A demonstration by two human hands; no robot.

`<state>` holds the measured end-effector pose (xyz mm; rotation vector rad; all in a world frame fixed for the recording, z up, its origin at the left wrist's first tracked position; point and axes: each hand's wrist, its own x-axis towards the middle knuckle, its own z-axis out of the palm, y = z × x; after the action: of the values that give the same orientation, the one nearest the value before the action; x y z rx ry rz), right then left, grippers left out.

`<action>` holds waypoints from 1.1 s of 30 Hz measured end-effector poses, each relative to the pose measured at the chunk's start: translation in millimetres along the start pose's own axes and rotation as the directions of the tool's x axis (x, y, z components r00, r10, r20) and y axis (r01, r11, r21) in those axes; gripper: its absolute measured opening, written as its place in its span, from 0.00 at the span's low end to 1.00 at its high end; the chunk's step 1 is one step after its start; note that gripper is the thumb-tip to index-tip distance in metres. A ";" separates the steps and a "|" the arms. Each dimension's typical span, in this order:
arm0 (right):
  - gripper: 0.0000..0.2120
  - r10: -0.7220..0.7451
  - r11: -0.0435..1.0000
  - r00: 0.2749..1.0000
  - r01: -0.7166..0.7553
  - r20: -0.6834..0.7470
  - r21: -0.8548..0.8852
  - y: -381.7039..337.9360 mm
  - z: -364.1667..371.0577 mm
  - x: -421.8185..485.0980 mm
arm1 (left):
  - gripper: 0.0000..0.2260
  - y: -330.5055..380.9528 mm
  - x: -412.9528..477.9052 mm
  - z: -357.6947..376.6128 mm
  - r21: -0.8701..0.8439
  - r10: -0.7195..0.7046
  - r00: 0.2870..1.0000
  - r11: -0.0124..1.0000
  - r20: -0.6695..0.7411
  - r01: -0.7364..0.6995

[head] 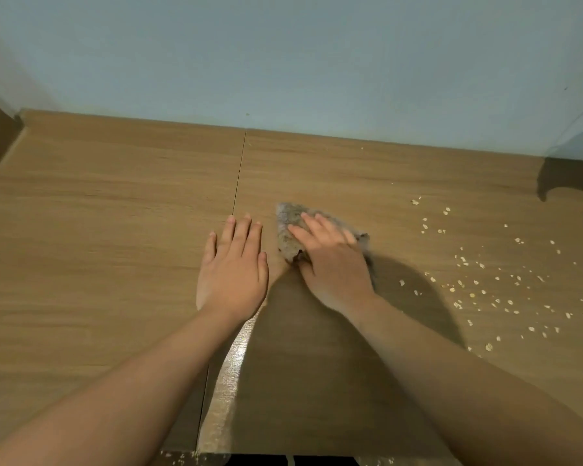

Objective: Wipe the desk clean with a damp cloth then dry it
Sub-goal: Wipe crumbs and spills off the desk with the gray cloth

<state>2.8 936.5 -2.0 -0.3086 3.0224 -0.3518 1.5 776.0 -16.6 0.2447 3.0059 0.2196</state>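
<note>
I press straight right fingers [317,230] on the limp cloth [287,227], best pinned at its middle; left hand [233,277] open beside them.

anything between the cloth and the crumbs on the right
Nothing visible. The right hand presses the cloth, and only bare desk lies between it and the scattered crumbs to its right; the left hand rests on the opposite side.
</note>
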 end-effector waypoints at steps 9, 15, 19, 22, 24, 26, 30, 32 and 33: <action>0.26 0.480 0.877 0.869 -0.480 -0.118 0.032 22.0 -3.2 1.4 | 0.24 3.5 1.1 -2.7 -0.002 -0.031 0.998 1.000 0.047 0.031; 0.23 -0.042 0.998 0.999 0.041 -0.005 -0.049 -18.1 4.2 102.2 | 0.28 2.9 1.7 -1.0 0.037 -0.003 1.000 0.999 0.010 0.003; 0.23 -0.088 0.995 0.996 0.088 -0.012 -0.057 17.3 -5.4 143.5 | 0.28 3.0 1.0 -0.2 0.036 0.001 1.000 0.999 0.010 -0.001; 0.23 -0.006 0.999 0.999 0.004 -0.032 -0.041 50.1 -15.1 152.5 | 0.29 3.7 0.0 -0.6 0.039 -0.002 1.000 0.999 0.013 0.002; 0.23 0.068 0.997 0.995 -0.070 -0.069 -0.032 77.1 -21.2 143.3 | 0.29 4.2 -0.6 -2.0 0.032 -0.001 1.000 0.999 0.017 0.000; 0.22 0.196 0.980 0.972 -0.198 -0.126 -0.001 103.0 -24.5 124.2 | 0.29 3.9 -0.2 -2.4 0.035 -0.001 1.000 0.999 0.011 0.001; 0.20 0.368 0.930 0.915 -0.357 -0.167 0.088 108.9 -26.4 81.3 | 0.29 4.1 0.2 -2.6 0.046 -0.003 1.000 0.999 0.019 0.002; 0.17 0.350 0.935 0.916 -0.327 -0.196 0.139 88.0 -18.4 52.7 | 0.29 3.1 -0.4 -2.7 0.048 0.000 0.999 0.999 0.038 -0.002; 0.16 0.305 0.949 0.929 -0.277 -0.210 0.152 76.2 -13.8 35.1 | 0.29 3.0 -0.5 -2.1 0.049 0.003 0.999 0.999 0.041 -0.005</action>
<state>-47.4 1004.8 -8.6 0.2066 3.1854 -0.5767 2.2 778.6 -14.1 0.2565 2.9728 0.1393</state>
